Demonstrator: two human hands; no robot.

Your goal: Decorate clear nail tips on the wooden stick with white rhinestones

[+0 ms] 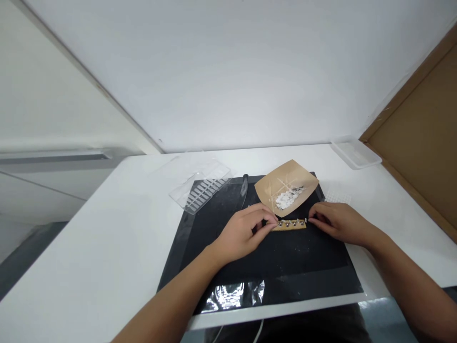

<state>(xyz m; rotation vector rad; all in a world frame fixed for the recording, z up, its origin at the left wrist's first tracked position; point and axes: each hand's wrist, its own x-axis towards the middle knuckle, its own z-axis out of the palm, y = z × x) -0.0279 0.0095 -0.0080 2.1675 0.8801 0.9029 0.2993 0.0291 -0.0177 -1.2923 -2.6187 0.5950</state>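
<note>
A short tan strip [293, 227] with several round metal parts along it lies on the black mat [285, 262]. Small white bits show along the strip's far edge. My left hand [248, 229] is closed in a pinch on the strip's left end, and its fingertips cover that end. At the other end, my right hand [335, 220] has thumb and finger pinched together. A tiny white piece [306, 220] shows at those fingertips, too small to make out clearly. Just beyond the strip is a brown paper tray [263, 185] with a heap of white pieces [285, 200] in it.
A dark, slim tool [244, 189] lies left of the paper tray. Clear plastic slotted trays [205, 193] overlap the mat's far left corner. A translucent container [357, 155] and a white gridded sheet [337, 196] are at right. Cardboard [421, 119] bounds the table's right side.
</note>
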